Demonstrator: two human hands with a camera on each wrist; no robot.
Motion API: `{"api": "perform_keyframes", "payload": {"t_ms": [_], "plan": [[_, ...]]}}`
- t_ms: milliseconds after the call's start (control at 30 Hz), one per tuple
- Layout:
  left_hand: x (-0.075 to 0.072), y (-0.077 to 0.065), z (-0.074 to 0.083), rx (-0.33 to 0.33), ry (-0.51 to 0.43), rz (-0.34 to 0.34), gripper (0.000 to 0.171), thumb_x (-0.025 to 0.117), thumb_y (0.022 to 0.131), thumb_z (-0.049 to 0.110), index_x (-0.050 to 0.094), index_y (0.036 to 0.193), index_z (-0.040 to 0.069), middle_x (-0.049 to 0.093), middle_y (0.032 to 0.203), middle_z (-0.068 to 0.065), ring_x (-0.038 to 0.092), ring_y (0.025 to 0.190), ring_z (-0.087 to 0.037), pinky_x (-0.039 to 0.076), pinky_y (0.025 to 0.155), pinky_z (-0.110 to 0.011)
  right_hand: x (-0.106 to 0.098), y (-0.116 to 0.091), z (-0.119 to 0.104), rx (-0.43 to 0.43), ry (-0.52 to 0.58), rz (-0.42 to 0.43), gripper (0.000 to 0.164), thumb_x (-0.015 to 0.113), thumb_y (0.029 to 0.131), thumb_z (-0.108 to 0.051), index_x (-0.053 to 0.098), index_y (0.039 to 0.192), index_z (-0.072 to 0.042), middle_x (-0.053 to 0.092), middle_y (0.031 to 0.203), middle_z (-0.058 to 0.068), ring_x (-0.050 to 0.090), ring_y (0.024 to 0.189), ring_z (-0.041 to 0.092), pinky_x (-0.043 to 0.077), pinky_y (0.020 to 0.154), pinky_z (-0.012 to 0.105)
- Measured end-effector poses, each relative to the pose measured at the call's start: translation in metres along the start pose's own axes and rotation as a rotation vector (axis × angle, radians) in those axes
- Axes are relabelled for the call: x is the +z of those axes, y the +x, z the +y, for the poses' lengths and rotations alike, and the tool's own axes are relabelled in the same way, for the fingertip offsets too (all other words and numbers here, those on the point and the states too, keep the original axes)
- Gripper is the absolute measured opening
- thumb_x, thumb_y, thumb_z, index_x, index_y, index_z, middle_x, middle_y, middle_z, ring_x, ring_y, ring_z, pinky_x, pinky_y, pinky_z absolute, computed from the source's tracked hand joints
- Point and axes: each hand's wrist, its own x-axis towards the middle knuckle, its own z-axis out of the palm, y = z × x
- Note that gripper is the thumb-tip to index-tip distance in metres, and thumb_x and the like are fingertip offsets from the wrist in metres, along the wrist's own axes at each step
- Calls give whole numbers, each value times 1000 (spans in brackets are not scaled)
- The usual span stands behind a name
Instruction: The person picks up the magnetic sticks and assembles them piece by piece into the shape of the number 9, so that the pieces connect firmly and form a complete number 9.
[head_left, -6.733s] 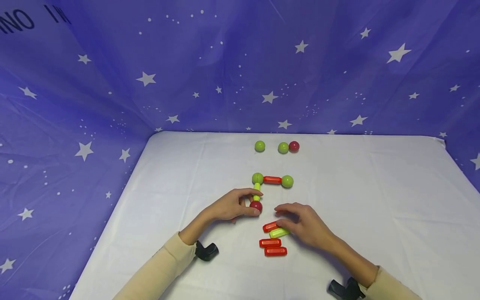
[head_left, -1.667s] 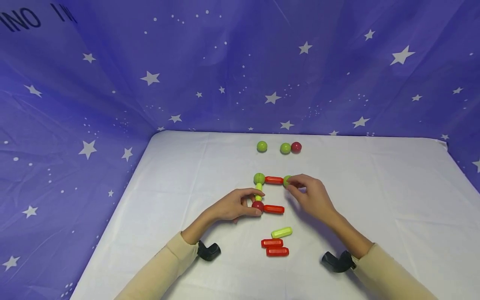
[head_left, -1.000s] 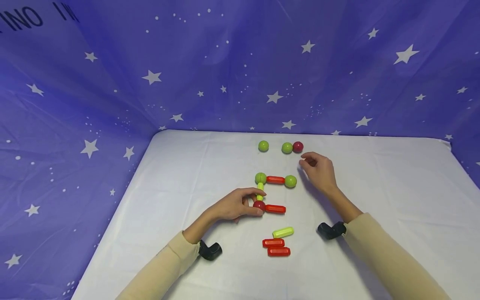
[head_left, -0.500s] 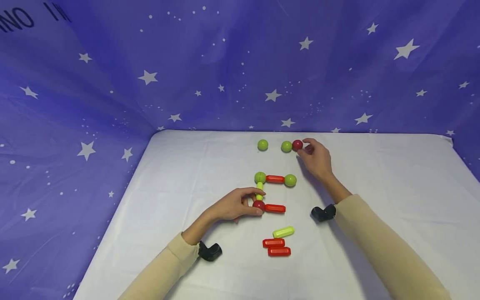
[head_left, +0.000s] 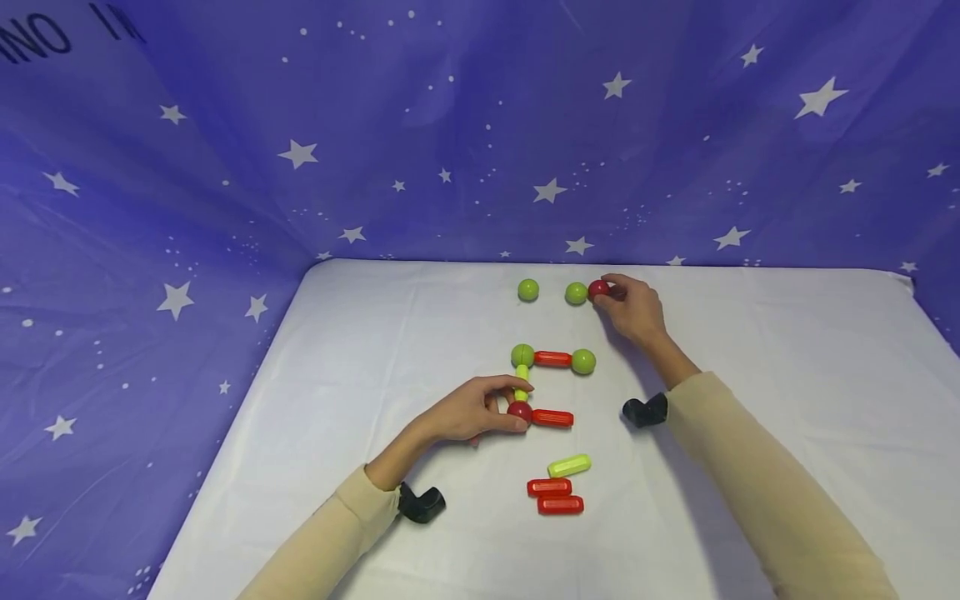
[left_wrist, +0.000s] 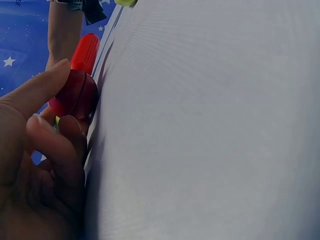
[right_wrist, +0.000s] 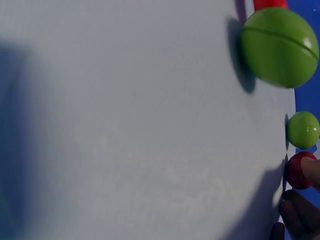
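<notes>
My left hand [head_left: 467, 410] holds the dark red ball [head_left: 519, 412] at the near corner of a joined ball-and-rod shape, thumb and fingers around it. From that ball a yellow-green rod [head_left: 522, 380] runs back to a green ball [head_left: 522, 356], and a red rod [head_left: 553, 418] points right. Another red rod [head_left: 552, 359] links the back green ball to a second green ball [head_left: 583, 362]. At the table's rear, my right hand [head_left: 633, 310] pinches a loose red ball [head_left: 598, 289] between thumb and fingers, as the right wrist view also shows. A green ball [head_left: 576, 292] sits right beside it.
A separate green ball [head_left: 528, 290] lies farther left along the back. In front of the shape lie a loose yellow-green rod [head_left: 569, 465] and two red rods [head_left: 549, 487]. White cloth [head_left: 750, 417] covers the table, and a blue star-printed curtain [head_left: 480, 125] hangs behind it.
A red rod from the near pile now adjoins the left-held red ball. My right hand has moved from the right green ball to the back and taken hold of the loose red ball.
</notes>
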Motion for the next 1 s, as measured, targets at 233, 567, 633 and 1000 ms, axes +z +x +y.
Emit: {"api": "perform_keyframes", "payload": {"t_ms": [233, 567, 633, 1000], "plan": [[-1, 0, 2, 6, 25, 5, 49, 80, 85, 26, 62, 129, 17, 59, 103, 2, 44, 48, -11, 38, 44, -24, -2, 1, -1, -13, -14, 10, 38, 66, 95, -12, 58, 130, 0, 66, 114, 26, 61, 105, 39, 42, 95, 53], [-2, -1, 2, 15, 4, 0, 49, 80, 85, 26, 62, 130, 15, 58, 103, 1, 44, 47, -13, 38, 43, -24, -2, 0, -1, -5, -15, 3, 36, 65, 96, -13, 58, 130, -1, 65, 116, 24, 60, 105, 38, 42, 94, 52], [-1, -1, 1, 10, -5, -1, 49, 80, 85, 26, 62, 130, 16, 58, 103, 1, 44, 46, -13, 38, 42, -24, -3, -1, 0, -6, -14, 3, 36, 65, 96, -13, 58, 129, -1, 65, 116, 24, 60, 105, 38, 42, 94, 52], [1, -1, -1, -2, 3, 1, 49, 80, 85, 26, 62, 129, 18, 59, 103, 2, 44, 47, -12, 39, 42, -25, -6, -13, 7, -37, -4, -26, 36, 66, 95, -12, 58, 128, 0, 65, 115, 24, 58, 103, 37, 43, 93, 52]]}}
